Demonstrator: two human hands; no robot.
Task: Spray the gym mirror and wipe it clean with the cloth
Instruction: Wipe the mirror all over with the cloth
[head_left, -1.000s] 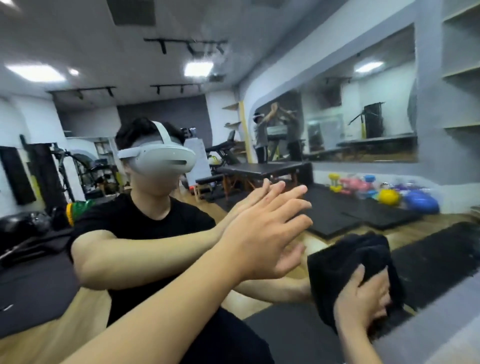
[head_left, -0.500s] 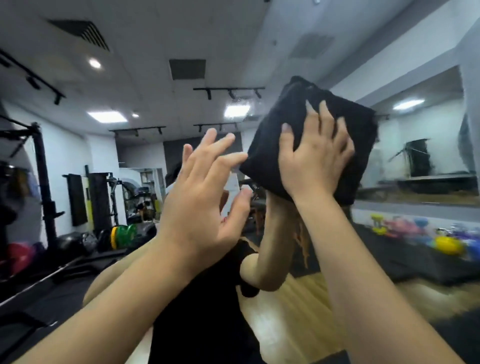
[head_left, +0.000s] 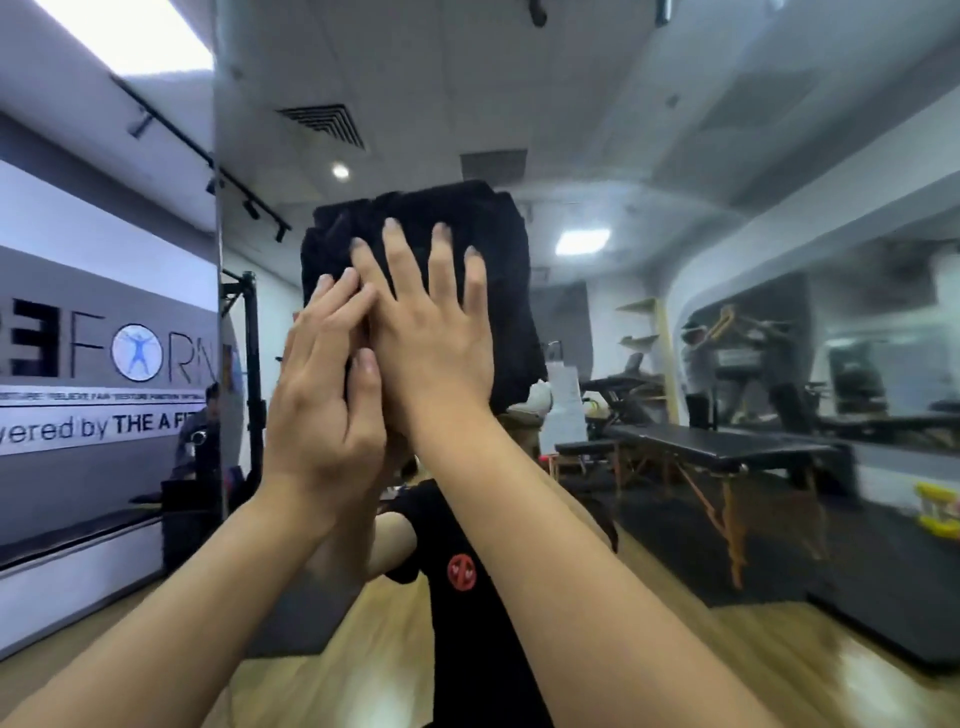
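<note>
While the black cloth (head_left: 498, 270) sits high on the mirror (head_left: 649, 156), just above the middle of the frame, the right hand (head_left: 431, 332) lies flat on it with its fingers (head_left: 397, 249) straight and spread apart, pressing it to the glass. The left hand (head_left: 322, 384) comes in from the lower left, fingers straight and close together, its tips laid over the right hand's thumb side at the cloth's left edge; it grips nothing. No spray bottle shows here, so the step in hand looks like wiping.

To do it well, I would keep the whole palm behind the cloth so the pressure is even and no bare skin drags on the glass and leaves smears. The bunched folds along the top edge suggest a thick pad; holding it flat should stop it rolling up under the hand. Overlapping strokes, worked from the top down, should catch any wet streaks, and the mirror's edge (head_left: 217, 270) at the left of the frame deserves a pass too. A faint haze seems to remain toward the upper right.
</note>
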